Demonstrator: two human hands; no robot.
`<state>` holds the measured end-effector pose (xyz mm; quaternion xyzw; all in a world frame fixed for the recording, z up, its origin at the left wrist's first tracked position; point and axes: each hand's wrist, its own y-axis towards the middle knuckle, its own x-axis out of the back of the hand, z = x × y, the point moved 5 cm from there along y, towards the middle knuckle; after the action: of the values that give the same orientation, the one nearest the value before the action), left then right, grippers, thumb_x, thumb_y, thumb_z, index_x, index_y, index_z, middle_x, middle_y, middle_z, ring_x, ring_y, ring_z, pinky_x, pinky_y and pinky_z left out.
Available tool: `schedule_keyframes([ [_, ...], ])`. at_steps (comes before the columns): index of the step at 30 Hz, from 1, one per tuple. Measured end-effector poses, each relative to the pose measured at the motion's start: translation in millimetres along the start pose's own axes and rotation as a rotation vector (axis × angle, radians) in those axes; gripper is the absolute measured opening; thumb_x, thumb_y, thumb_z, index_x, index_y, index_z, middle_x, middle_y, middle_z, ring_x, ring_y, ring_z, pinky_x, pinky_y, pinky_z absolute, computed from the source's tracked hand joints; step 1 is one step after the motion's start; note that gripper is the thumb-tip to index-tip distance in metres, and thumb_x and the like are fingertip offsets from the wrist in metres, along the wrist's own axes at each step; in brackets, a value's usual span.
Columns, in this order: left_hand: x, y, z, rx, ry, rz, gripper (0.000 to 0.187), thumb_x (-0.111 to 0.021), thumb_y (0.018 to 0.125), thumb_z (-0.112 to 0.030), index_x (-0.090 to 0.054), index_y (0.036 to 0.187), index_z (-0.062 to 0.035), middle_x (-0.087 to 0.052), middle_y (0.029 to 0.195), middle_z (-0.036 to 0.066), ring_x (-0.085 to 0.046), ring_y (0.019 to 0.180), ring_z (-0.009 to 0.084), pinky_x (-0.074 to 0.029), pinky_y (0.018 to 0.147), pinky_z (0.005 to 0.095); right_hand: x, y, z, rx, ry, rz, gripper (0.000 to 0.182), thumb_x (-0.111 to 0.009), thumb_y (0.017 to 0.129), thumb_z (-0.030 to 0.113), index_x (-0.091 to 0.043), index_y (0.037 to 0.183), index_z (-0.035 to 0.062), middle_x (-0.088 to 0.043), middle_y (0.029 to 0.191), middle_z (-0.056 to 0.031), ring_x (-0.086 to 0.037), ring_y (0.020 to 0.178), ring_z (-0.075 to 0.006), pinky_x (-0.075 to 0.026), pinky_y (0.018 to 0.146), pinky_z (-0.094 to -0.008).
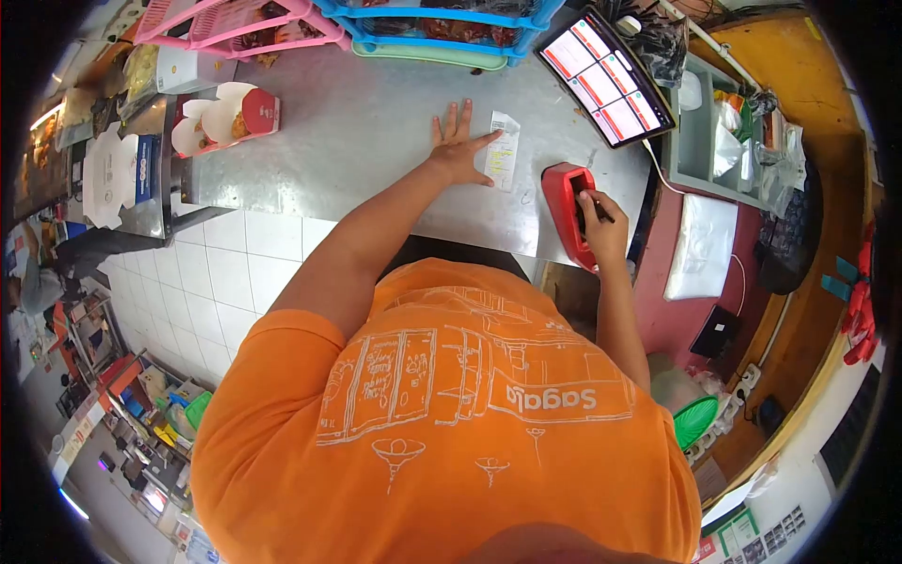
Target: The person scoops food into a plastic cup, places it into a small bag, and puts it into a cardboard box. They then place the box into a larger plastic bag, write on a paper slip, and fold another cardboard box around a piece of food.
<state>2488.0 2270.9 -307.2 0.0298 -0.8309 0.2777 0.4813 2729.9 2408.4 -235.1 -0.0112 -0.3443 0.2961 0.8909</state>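
Observation:
My left hand (458,152) lies flat on the metal table (348,141) with its fingers spread. Its thumb and index finger touch the left edge of a narrow printed receipt (505,155), which carries a yellow-marked patch. Over on the right, my right hand (603,221) grips a dark pen (598,207), the fingers closed around it. That hand is at a red open-topped holder (556,193) with a dark inside, standing by the table's front right edge. Part of the holder is covered by the fingers.
A tablet (606,80) with red-and-white panels stands at the back right. Blue basket racks (432,42) and a pink basket (211,28) line the back. Red-and-white food boxes (261,111) sit at left. Clear plastic bags (703,246) lie on the right-hand surface.

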Motion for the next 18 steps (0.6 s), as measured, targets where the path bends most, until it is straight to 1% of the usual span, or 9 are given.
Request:
schedule_keyframes([
  [4, -5, 4, -14, 0.040, -0.001, -0.004, 0.097, -0.080, 0.054, -0.051, -0.033, 0.138, -0.0398, 0.014, 0.149, 0.022, 0.015, 0.136, 0.0426, 0.003, 0.106, 0.0601, 10, -3, 21, 0.157, -0.187, 0.006, 0.024, -0.064, 0.084, 0.026, -0.068, 0.093, 0.0040, -0.062, 0.077, -0.0134, -0.061, 0.070, -0.0278, -0.047, 0.067, -0.0315],
  [6, -8, 4, -16, 0.082, 0.001, 0.010, 0.099, -0.079, 0.054, -0.055, -0.030, 0.139, -0.0419, 0.017, 0.149, 0.019, 0.019, 0.137, 0.0387, 0.006, 0.106, 0.0581, 10, 1, 22, 0.087, -0.250, 0.083, 0.020, -0.066, 0.081, 0.023, -0.068, 0.091, 0.0055, -0.059, 0.085, -0.0141, -0.058, 0.078, -0.0302, -0.046, 0.071, -0.0344],
  [8, -9, 5, -19, 0.078, 0.001, 0.000, 0.099, -0.079, 0.054, -0.053, -0.030, 0.139, -0.0413, 0.015, 0.149, 0.020, 0.016, 0.137, 0.0406, 0.004, 0.107, 0.0582, 9, 4, 28, 0.388, -0.220, -0.037, 0.015, -0.068, 0.078, 0.018, -0.067, 0.085, 0.0053, -0.055, 0.103, -0.0174, -0.054, 0.093, -0.0333, -0.044, 0.079, -0.0374],
  [9, -11, 5, -20, 0.069, -0.002, -0.001, 0.098, -0.080, 0.054, -0.051, -0.031, 0.139, -0.0407, 0.014, 0.149, 0.021, 0.014, 0.137, 0.0425, 0.002, 0.107, 0.0583, 7, 5, 25, 0.390, -0.284, -0.018, 0.027, -0.072, 0.074, 0.017, -0.062, 0.097, 0.0054, -0.048, 0.113, -0.0214, -0.048, 0.104, -0.0368, -0.042, 0.087, -0.0412],
  [10, -14, 7, -21, 0.061, 0.009, -0.005, 0.098, -0.080, 0.054, -0.051, -0.031, 0.139, -0.0407, 0.014, 0.149, 0.021, 0.014, 0.137, 0.0425, 0.002, 0.107, 0.0583, 4, 7, 22, 0.389, -0.277, -0.031, 0.027, -0.072, 0.074, 0.017, -0.062, 0.097, 0.0054, -0.048, 0.113, -0.0214, -0.048, 0.104, -0.0368, -0.042, 0.087, -0.0412],
  [13, -12, 13, -26, 0.037, -0.042, 0.004, 0.100, -0.080, 0.054, -0.051, -0.029, 0.139, -0.0423, 0.015, 0.149, 0.023, 0.016, 0.136, 0.0444, 0.001, 0.107, 0.0576, -10, 17, 25, 0.393, -0.220, 0.004, 0.069, -0.076, 0.068, 0.026, -0.041, 0.124, 0.0060, -0.050, 0.112, -0.0258, -0.050, 0.107, -0.0392, -0.043, 0.089, -0.0420],
  [14, -12, 13, -27, 0.056, -0.025, 0.016, 0.101, -0.080, 0.053, -0.051, -0.028, 0.139, -0.0430, 0.015, 0.148, 0.024, 0.017, 0.135, 0.0457, 0.001, 0.107, 0.0578, -12, 21, 26, 0.394, -0.226, 0.004, 0.069, -0.076, 0.068, 0.026, -0.041, 0.124, 0.0060, -0.050, 0.112, -0.0258, -0.050, 0.107, -0.0392, -0.043, 0.089, -0.0420],
  [16, -15, 12, -32, 0.082, -0.025, 0.025, 0.101, -0.081, 0.053, -0.052, -0.028, 0.139, -0.0437, 0.016, 0.148, 0.025, 0.018, 0.134, 0.0469, 0.000, 0.107, 0.0580, -26, 30, 17, 0.076, -0.311, 0.291, 0.071, -0.076, 0.065, 0.030, -0.043, 0.122, 0.0045, -0.056, 0.104, -0.0261, -0.056, 0.098, -0.0396, -0.046, 0.083, -0.0421],
  [18, -15, 12, -31, 0.078, -0.019, 0.008, 0.101, -0.081, 0.053, -0.052, -0.028, 0.139, -0.0442, 0.016, 0.147, 0.026, 0.019, 0.133, 0.0484, 0.000, 0.107, 0.0585, -24, 32, 23, 0.136, -0.382, 0.266, 0.074, -0.076, 0.063, 0.032, -0.042, 0.122, 0.0039, -0.060, 0.094, -0.0253, -0.060, 0.090, -0.0397, -0.048, 0.078, -0.0422],
])
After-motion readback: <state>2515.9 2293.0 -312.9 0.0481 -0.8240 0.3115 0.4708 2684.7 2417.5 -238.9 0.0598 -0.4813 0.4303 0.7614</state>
